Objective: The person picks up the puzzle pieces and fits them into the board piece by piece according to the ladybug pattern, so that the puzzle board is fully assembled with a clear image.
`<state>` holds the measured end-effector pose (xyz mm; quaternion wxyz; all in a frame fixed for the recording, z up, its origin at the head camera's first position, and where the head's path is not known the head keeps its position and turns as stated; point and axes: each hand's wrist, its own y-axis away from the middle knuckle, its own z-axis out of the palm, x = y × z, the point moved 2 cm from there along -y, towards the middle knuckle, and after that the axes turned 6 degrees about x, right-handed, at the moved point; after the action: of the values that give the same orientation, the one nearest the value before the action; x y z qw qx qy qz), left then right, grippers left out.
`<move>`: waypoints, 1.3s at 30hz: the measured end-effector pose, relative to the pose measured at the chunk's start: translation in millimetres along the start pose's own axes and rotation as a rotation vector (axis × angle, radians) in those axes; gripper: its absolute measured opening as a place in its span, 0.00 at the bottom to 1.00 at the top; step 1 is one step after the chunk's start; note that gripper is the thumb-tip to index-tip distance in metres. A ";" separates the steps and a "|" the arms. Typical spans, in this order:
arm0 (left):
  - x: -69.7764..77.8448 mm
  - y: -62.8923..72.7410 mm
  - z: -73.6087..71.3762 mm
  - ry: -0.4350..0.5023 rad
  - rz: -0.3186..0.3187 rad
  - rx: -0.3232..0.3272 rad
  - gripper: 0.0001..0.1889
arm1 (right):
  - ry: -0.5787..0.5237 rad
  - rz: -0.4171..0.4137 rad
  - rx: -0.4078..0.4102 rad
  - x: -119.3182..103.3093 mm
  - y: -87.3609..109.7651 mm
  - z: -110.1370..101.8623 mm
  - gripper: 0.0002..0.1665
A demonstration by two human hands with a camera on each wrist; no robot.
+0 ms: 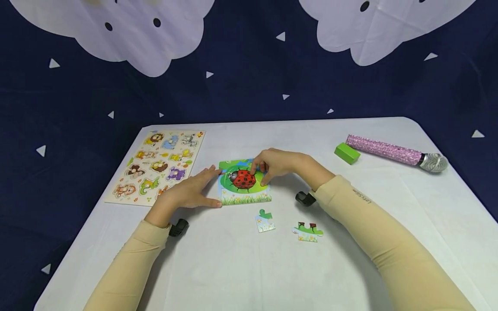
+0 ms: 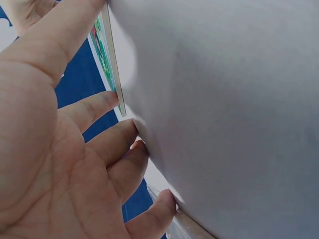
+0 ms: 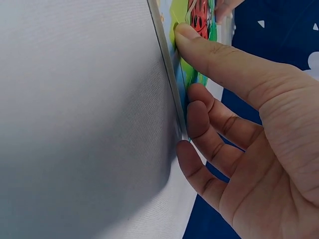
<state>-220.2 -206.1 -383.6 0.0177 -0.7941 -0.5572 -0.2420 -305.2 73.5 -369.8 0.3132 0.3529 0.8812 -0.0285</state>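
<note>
Right grip (image 1: 277, 163) on ladybug puzzle (image 1: 243, 180), square, multicoloured

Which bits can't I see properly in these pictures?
Head view: the puzzle's top right corner, covered by the right hand.
Head view: the animal board's near right corner, behind the left hand.
Head view: the sleeve writing, too small and blurred to read surely.
Right wrist view: part of the ladybug, cut off by the top edge.
Left wrist view: the puzzle's picture, too slanted and partly behind the thumb.
</note>
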 end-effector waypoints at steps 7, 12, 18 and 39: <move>1.1 -0.7 0.0 0.000 0.002 -0.004 0.58 | 0.052 -0.024 0.003 -2.9 3.7 3.9 0.23; 2.6 -0.3 0.4 0.005 0.012 0.001 0.57 | 0.115 -0.036 0.010 -5.9 8.1 6.0 0.22; 3.9 1.3 1.0 0.002 0.012 0.002 0.57 | 0.124 -0.045 0.013 -9.5 13.5 6.6 0.22; 0.7 2.6 0.2 0.004 0.005 0.010 0.57 | 0.055 -0.077 0.013 -20.4 66.6 15.4 0.28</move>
<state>-217.6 -206.3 -382.9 0.0234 -0.7949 -0.5566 -0.2405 -243.1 106.9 -359.1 0.2855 0.3214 0.9021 -0.0365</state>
